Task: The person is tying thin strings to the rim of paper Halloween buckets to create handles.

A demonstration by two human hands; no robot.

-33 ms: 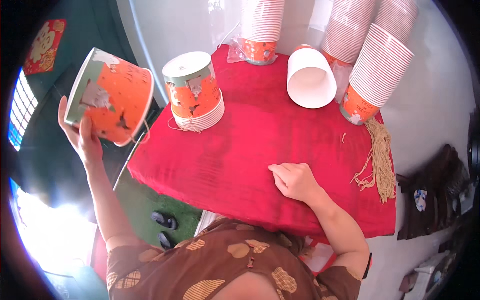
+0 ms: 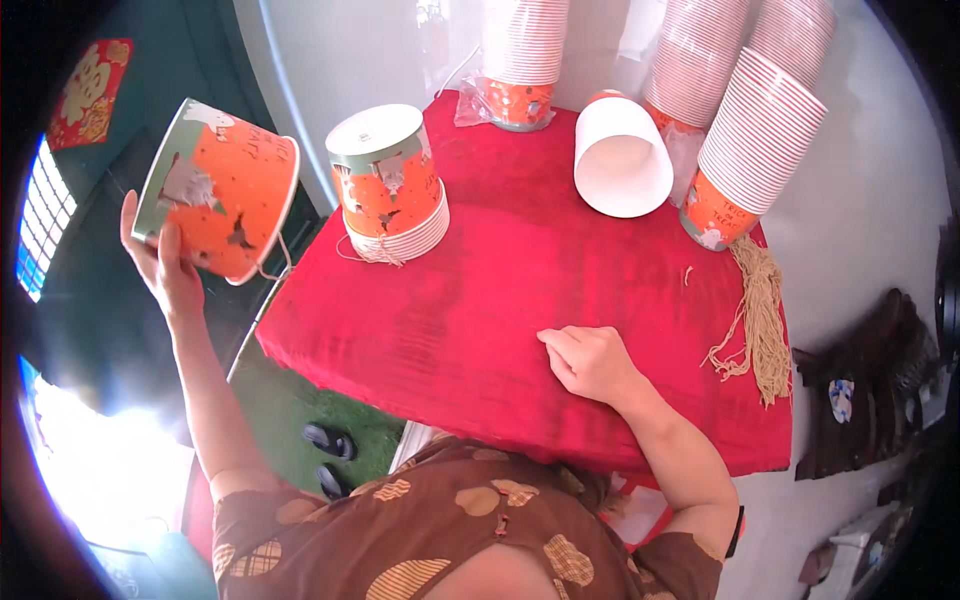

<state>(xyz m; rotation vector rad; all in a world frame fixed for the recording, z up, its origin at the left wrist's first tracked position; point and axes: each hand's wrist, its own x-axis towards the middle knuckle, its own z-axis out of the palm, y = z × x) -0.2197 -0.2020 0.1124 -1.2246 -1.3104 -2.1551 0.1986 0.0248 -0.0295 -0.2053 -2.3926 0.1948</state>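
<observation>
My left hand (image 2: 172,270) grips an orange and green paper bucket (image 2: 228,200) by its green end, thumb on the printed side. The bucket is tilted in the air left of the red table, and a thin cord (image 2: 280,262) hangs from its white rim. Just right of it, a short stack of matching paper buckets (image 2: 385,195) stands upside down on the table, with cord around its lower rims. On the red cloth, nearer to me, rests my right hand (image 2: 590,362), its fingers curled in a loose fist with nothing seen in them.
A red cloth covers the table (image 2: 500,270). At the back, a white-mouthed paper bucket (image 2: 622,165) lies on its side among tall stacks of buckets (image 2: 762,130). A bundle of tan cords (image 2: 765,330) drapes over the right side. Dark slippers (image 2: 330,440) lie on the green floor.
The bucket in my left hand has turned slightly, its rim shifting a little to the left. My right hand has stayed in place.
</observation>
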